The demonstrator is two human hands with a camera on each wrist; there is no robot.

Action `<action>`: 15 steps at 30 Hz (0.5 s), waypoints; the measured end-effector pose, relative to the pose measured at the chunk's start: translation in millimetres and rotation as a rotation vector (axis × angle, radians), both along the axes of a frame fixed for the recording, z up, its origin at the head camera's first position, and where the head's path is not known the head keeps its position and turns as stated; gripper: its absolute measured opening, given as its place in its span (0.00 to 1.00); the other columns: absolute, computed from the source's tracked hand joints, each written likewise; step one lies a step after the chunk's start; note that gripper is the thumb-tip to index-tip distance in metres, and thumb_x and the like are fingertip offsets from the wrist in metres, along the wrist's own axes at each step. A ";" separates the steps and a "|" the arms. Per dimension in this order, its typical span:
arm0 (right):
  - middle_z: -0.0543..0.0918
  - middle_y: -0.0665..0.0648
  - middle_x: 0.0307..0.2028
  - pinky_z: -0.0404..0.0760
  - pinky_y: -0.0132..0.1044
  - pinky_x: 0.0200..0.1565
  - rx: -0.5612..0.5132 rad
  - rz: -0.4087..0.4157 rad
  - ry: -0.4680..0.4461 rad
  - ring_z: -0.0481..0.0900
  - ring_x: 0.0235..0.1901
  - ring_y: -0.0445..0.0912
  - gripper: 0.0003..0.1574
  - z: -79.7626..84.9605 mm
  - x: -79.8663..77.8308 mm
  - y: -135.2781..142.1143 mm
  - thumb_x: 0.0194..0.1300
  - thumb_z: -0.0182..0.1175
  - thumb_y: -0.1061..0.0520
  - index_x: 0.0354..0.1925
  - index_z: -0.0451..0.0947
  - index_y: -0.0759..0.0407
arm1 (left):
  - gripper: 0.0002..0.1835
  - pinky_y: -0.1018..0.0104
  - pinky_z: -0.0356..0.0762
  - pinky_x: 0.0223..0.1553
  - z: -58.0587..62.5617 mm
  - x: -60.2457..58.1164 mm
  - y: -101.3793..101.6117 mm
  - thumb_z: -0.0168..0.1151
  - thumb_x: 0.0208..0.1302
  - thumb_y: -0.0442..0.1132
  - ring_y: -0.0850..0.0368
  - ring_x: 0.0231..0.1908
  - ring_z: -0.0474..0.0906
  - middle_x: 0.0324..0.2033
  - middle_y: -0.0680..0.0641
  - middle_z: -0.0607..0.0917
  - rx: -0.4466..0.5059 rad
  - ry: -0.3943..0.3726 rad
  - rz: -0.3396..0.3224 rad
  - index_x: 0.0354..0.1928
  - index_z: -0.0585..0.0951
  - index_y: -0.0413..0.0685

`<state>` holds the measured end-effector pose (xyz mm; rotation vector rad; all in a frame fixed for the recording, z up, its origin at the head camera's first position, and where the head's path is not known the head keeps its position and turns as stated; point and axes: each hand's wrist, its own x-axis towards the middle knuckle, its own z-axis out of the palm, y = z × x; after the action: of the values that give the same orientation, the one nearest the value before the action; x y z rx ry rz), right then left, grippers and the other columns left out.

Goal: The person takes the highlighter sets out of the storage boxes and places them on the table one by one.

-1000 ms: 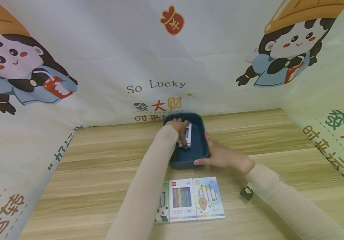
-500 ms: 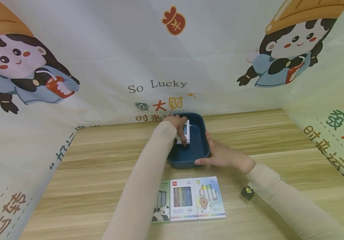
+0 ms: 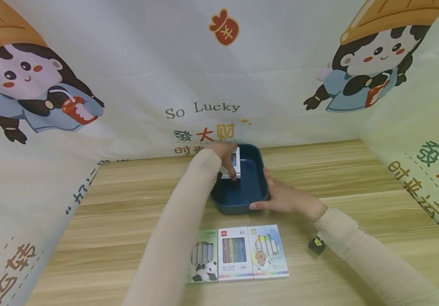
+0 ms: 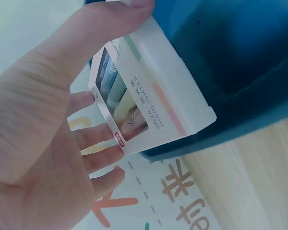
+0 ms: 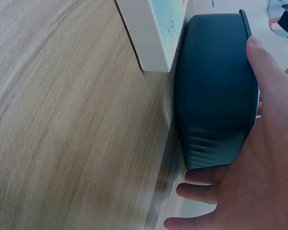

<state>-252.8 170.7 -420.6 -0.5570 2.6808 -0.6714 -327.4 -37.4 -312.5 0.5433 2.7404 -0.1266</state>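
Note:
My left hand (image 3: 225, 158) grips a white box of highlighters (image 4: 158, 103), thumb on one side and fingers on the other; coloured pens show through its window. The box is tilted at the left rim of a dark blue bin (image 3: 238, 209), and the left wrist view has part of it over the rim. My right hand (image 3: 292, 199) rests against the bin's right front corner. In the right wrist view its thumb presses near the rim while the other fingers extend along the side wall (image 5: 213, 86).
In front of the bin, side by side, lie a green panda box (image 3: 205, 257), a white window box of coloured pens (image 3: 235, 255) and a bear-print marker box (image 3: 268, 253). A small black object (image 3: 316, 245) is by the right wrist. A printed cloth wall (image 3: 295, 127) stands behind.
My left hand has shifted back and left with the highlighter box, baring more of the bin floor and the panda box. My right hand keeps its place at the bin.

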 end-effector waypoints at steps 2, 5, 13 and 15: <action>0.51 0.74 0.75 0.64 0.60 0.70 -0.003 0.001 -0.002 0.60 0.73 0.66 0.82 0.3 0.5 -0.1 0.56 0.57 0.20 0.76 0.18 0.60 | 0.56 0.47 0.66 0.70 2.8 1.4 -1.7 0.76 0.49 0.58 0.43 0.74 0.58 0.75 0.41 0.62 0.000 -0.008 0.017 0.77 0.56 0.57; 0.51 0.74 0.76 0.64 0.60 0.70 -0.007 0.005 -0.002 0.59 0.73 0.66 0.81 0.7 1.1 -0.6 0.57 0.57 0.21 0.77 0.19 0.61 | 0.55 0.46 0.68 0.68 7.7 2.4 -4.1 0.77 0.48 0.58 0.43 0.73 0.61 0.73 0.43 0.65 -0.002 0.006 0.034 0.76 0.58 0.57; 0.48 0.73 0.76 0.64 0.60 0.71 -0.012 0.018 0.013 0.59 0.74 0.65 0.81 0.0 2.2 -0.4 0.57 0.57 0.20 0.76 0.19 0.62 | 0.56 0.48 0.65 0.71 23.6 7.7 -10.3 0.77 0.47 0.58 0.42 0.73 0.60 0.74 0.44 0.64 0.014 0.023 0.045 0.76 0.58 0.56; 0.47 0.72 0.77 0.64 0.59 0.71 -0.010 0.018 0.015 0.58 0.74 0.65 0.81 -0.4 2.0 -0.2 0.57 0.56 0.20 0.76 0.18 0.61 | 0.57 0.48 0.64 0.71 26.3 8.8 -11.0 0.77 0.47 0.59 0.41 0.74 0.58 0.75 0.43 0.62 0.001 0.029 0.045 0.77 0.57 0.57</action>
<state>-250.7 170.4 -420.9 -0.5906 2.6849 -0.6790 -318.7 -48.4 -286.2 0.4831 2.7794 -0.1227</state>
